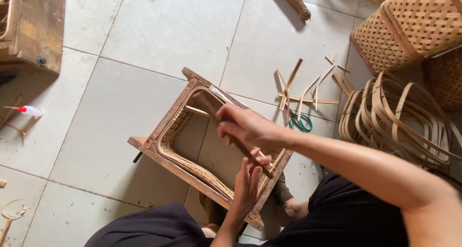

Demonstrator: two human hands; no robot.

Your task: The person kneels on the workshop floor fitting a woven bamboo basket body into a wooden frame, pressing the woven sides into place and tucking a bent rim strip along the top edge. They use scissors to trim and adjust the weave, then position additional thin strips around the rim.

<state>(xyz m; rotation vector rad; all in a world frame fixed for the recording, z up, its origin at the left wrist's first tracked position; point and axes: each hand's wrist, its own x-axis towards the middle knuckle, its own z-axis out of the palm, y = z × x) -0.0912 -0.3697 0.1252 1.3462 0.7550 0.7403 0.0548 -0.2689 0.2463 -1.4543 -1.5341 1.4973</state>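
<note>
The right hand [243,126] wraps its fingers around a thin brown wooden stick [231,134]. The left hand [249,179] pinches its lower end, keeping it steady inside the woven bamboo basket [190,163], which sits in a wooden frame [163,119] on the tiled floor [144,30].

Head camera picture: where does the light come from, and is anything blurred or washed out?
Head view: soft daylight, with shadows falling to the lower right of the wooden frame and the log; pale floor tiles look bright but not glaring; the right hand and left hand are slightly soft, while the bamboo strips stay crisp.
</note>
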